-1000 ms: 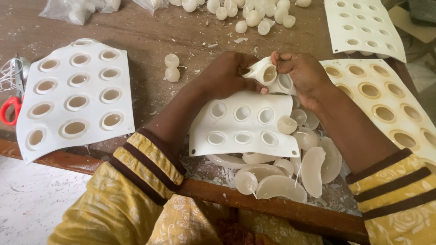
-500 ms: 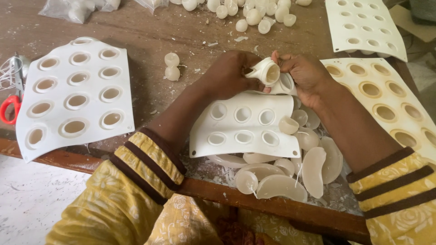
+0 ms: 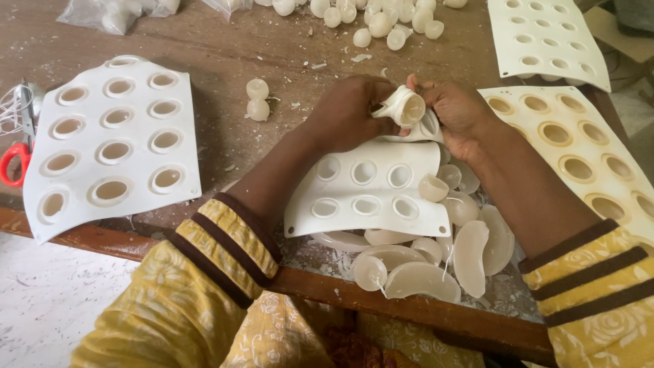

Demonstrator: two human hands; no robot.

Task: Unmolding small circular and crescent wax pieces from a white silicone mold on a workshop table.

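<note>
Hardly anything has shifted since the earlier frames: both hands stay pinched on the far corner of the white mould sheet (image 3: 371,191), bent up off the wooden table (image 3: 225,61)

Left hand (image 3: 347,112) and right hand (image 3: 460,109) close their fingers tightly around one upturned cup (image 3: 407,108) of that sheet, its round mouth facing the camera; the rest of the sheet lies flat on a heap of pale curved wax shells (image 3: 470,255) near the table's front edge. A second mould tray (image 3: 109,143) lies well to the left with red-handled scissors (image 3: 15,160) beside it, a yellowish tray (image 3: 579,150) to the right, two small balls (image 3: 257,99) between
</note>
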